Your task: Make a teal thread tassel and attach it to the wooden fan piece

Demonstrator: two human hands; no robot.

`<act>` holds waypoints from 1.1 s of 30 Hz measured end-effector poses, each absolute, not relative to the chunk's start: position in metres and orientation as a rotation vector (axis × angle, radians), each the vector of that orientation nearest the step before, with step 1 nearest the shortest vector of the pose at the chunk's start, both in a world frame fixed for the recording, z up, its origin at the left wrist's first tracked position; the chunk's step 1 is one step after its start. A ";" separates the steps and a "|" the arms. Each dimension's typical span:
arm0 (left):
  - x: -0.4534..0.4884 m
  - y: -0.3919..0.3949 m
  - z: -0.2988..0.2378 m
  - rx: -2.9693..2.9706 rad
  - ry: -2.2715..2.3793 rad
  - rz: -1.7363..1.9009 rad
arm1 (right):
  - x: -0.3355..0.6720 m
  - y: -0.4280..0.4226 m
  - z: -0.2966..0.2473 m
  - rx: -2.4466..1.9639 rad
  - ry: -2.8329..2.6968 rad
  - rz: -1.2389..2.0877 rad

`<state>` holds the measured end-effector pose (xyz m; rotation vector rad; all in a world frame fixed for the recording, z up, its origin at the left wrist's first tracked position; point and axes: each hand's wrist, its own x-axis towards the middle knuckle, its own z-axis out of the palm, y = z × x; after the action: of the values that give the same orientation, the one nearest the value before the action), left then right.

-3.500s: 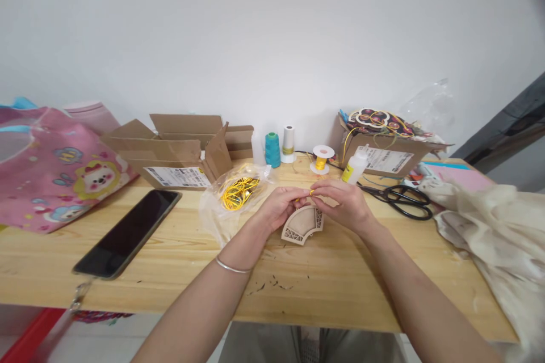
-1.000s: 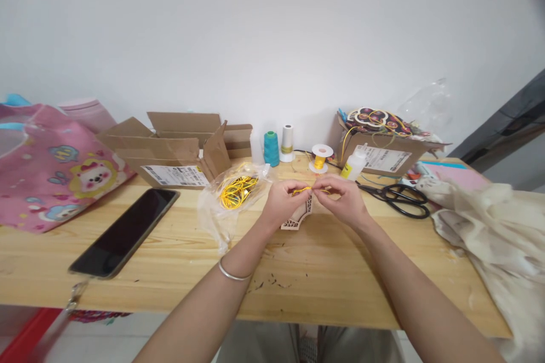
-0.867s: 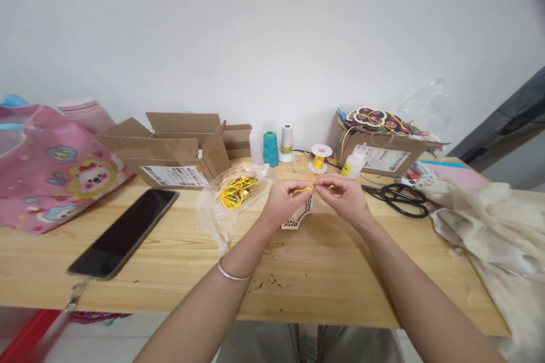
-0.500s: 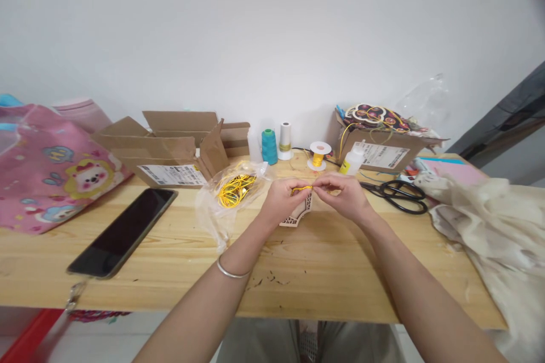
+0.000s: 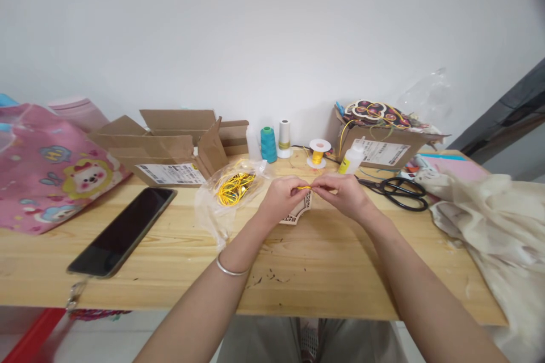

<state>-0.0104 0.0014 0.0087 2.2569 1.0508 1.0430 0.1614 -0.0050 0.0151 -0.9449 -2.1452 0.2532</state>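
Note:
Between my two hands a short piece of yellow cord [image 5: 304, 187] shows above the table. My left hand [image 5: 281, 198] is closed, its thumb and fingers pinching the cord. From the other side my right hand [image 5: 343, 191] pinches the cord's right end, fingertips almost touching the left ones. Below the left hand hangs a pale wooden openwork piece [image 5: 293, 218] with a cut-out lattice edge. The left hand covers its upper part, so how it joins the cord is hidden.
A clear bag of yellow cord [image 5: 234, 188] and a phone [image 5: 123, 232] lie left. Behind stand a teal thread cone [image 5: 268, 145], a yellow spool [image 5: 317, 154] and a small bottle [image 5: 352, 157]. Black scissors [image 5: 400, 193] and cream cloth [image 5: 489, 221] lie right; cardboard boxes [image 5: 170, 153] stand at the wall.
Both hands stay nearly in place, still pinching the cord. The fingers have shifted only slightly, and the whole view has moved a little.

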 end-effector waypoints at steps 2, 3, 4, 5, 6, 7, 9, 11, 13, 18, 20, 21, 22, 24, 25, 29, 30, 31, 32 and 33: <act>-0.010 0.001 0.010 2.282 1.070 1.047 | 0.161 -0.005 0.015 -0.964 -2.125 0.285; -0.010 0.001 0.010 2.300 1.081 1.048 | 0.161 -0.005 0.014 -0.979 -2.114 0.301; -0.009 0.000 0.011 2.319 1.091 1.049 | 0.161 -0.005 0.014 -0.996 -2.104 0.317; -0.009 0.000 0.012 2.339 1.097 1.050 | 0.161 -0.005 0.014 -1.014 -2.095 0.332; -0.009 0.000 0.013 2.359 1.099 1.055 | 0.160 -0.005 0.014 -1.032 -2.085 0.346; -0.009 -0.001 0.013 2.379 1.097 1.060 | 0.160 -0.005 0.013 -1.049 -2.076 0.360; -0.008 -0.001 0.014 2.418 1.086 1.062 | 0.159 -0.005 0.013 -1.083 -2.065 0.390; -0.009 -0.002 0.015 2.442 1.080 1.059 | 0.159 -0.005 0.014 -1.111 -2.054 0.421; -0.009 -0.002 0.015 2.443 1.077 1.067 | 0.159 -0.006 0.015 -1.117 -2.047 0.460; -0.008 -0.002 0.015 2.418 1.073 1.113 | 0.158 -0.007 0.019 -1.115 -1.993 0.546; -0.008 -0.002 0.015 2.423 1.062 1.112 | 0.157 -0.008 0.020 -1.138 -1.950 0.576; -0.008 -0.002 0.015 2.423 1.056 1.112 | 0.156 -0.008 0.020 -1.146 -1.935 0.590; -0.008 -0.002 0.015 2.422 1.052 1.112 | 0.156 -0.008 0.020 -1.151 -1.927 0.599; -0.008 -0.002 0.015 2.418 1.053 1.111 | 0.156 -0.008 0.020 -1.151 -1.923 0.607; -0.008 -0.002 0.015 2.419 1.056 1.109 | 0.156 -0.008 0.020 -1.149 -1.923 0.607; -0.009 -0.002 0.015 2.439 1.068 1.095 | 0.156 -0.007 0.017 -1.144 -1.927 0.584; -0.009 -0.002 0.015 2.443 1.070 1.090 | 0.156 -0.007 0.017 -1.145 -1.929 0.570; -0.009 -0.002 0.014 2.446 1.070 1.084 | 0.155 -0.007 0.016 -1.146 -1.931 0.555; -0.009 -0.002 0.014 2.449 1.070 1.080 | 0.155 -0.008 0.016 -1.146 -1.934 0.539; -0.009 -0.002 0.013 2.452 1.069 1.079 | 0.155 -0.008 0.016 -1.144 -1.941 0.522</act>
<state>-0.0095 -0.0017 0.0133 2.4520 1.0694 1.0789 0.1546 -0.0077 0.0160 -1.1438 -1.9409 0.5223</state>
